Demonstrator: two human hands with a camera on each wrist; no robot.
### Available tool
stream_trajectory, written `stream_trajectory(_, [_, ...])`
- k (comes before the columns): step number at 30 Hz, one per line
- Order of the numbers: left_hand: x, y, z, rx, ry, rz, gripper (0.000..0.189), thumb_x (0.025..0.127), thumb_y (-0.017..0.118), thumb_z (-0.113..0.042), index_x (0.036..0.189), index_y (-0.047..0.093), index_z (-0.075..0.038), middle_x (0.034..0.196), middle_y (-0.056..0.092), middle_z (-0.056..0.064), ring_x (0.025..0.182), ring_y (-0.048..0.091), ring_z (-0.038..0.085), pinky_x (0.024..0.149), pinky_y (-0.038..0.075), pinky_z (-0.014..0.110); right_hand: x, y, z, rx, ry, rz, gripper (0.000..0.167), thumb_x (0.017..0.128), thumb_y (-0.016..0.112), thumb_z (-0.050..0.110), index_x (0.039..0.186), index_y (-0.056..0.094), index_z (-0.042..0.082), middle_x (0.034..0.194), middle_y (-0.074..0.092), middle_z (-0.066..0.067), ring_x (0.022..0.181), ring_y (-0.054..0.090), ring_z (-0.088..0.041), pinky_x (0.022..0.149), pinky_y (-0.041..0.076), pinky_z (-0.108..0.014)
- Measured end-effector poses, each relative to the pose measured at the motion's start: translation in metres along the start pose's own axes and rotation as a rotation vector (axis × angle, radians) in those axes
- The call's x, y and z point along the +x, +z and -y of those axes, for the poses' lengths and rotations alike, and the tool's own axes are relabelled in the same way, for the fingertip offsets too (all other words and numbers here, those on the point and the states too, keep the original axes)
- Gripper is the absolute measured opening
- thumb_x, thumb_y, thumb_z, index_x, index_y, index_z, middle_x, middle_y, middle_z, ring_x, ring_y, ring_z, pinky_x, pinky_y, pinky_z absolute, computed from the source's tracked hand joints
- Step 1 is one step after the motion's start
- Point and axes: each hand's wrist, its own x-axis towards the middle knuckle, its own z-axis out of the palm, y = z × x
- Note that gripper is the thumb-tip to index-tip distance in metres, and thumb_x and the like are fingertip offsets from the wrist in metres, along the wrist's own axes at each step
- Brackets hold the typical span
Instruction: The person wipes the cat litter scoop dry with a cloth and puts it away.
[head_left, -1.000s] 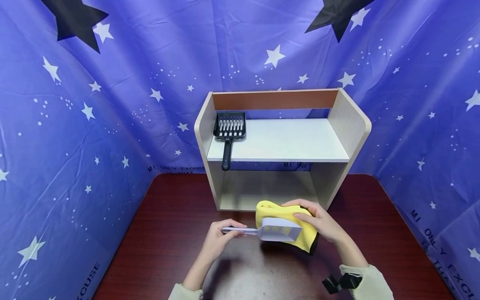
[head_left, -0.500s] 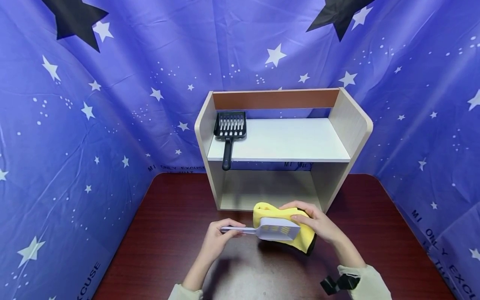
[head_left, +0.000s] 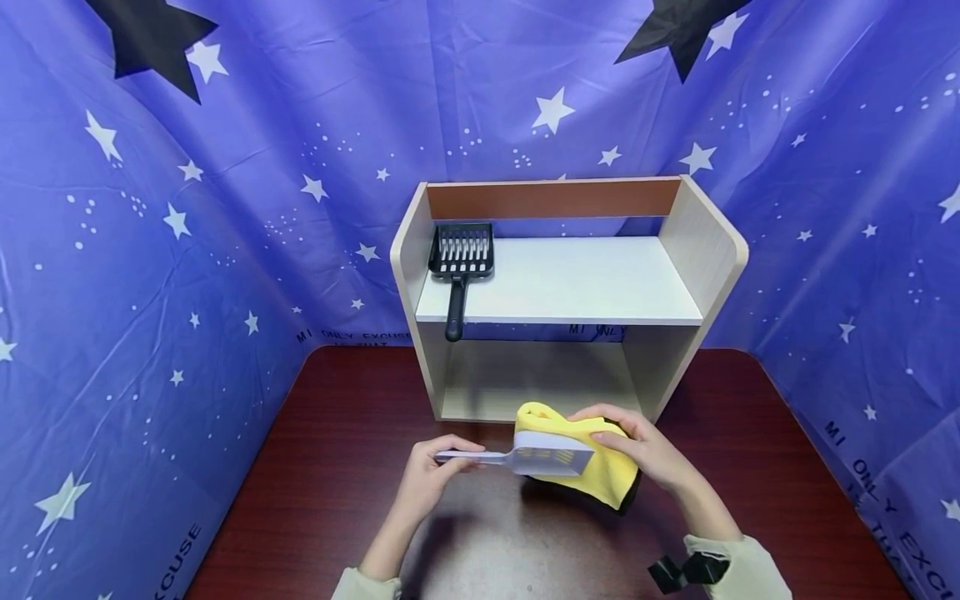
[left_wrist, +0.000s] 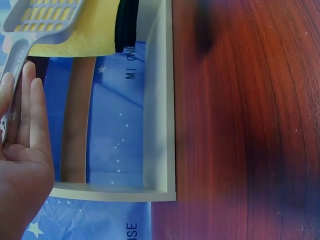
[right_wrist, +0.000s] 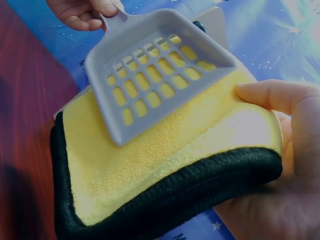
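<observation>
My left hand [head_left: 424, 477] pinches the handle of a pale lavender litter scoop [head_left: 551, 455], thumb and fingers on either side of it. The scoop lies sideways, its slotted head pointing right. Behind the head, a folded yellow towel [head_left: 611, 471] with black edging is held by my right hand [head_left: 637, 446], thumb in front and fingers behind. Yellow shows through the scoop's slots [right_wrist: 150, 77] in the right wrist view, and the towel sits against the underside of the head. In the left wrist view the left hand [left_wrist: 27, 130] has the handle between thumb and fingers.
A two-tier wooden shelf [head_left: 562, 322] stands at the back of the dark red table [head_left: 300, 500]. On its upper board, at the left, lies a black slotted litter scoop [head_left: 461, 254], handle jutting over the front edge. A blue starry curtain [head_left: 225, 208] surrounds the table.
The lavender scoop and left hand have shifted slightly left across the towel. The towel and right hand moved a little left, then back right. Both grips stay the same.
</observation>
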Motion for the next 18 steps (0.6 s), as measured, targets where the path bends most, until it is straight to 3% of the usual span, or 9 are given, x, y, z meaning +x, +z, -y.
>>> stream_trajectory(10, [0.0,-0.007,0.005,-0.037,0.044,-0.004,0.018,0.092,0.064,0.002,0.1,0.068,0.017,0.091,0.069,0.036,0.081,0.073,0.007,0.072,0.064,0.042,-0.007,-0.004,-0.003,-0.024,-0.017,-0.031,0.029,0.1,0.046,-0.004,0.125,0.06,-0.002,0.114,0.068,0.008,0.078,0.067,-0.006,0.058,0.059,-0.026])
stream_trajectory(18, [0.0,-0.01,0.008,-0.065,0.039,-0.015,0.019,0.091,0.064,0.004,0.101,0.066,0.02,0.091,0.069,0.037,0.081,0.073,0.007,0.074,0.061,0.05,-0.016,-0.006,-0.007,-0.052,-0.027,-0.056,0.029,0.099,0.047,-0.006,0.124,0.06,-0.001,0.115,0.068,0.009,0.083,0.067,-0.005,0.062,0.059,-0.025])
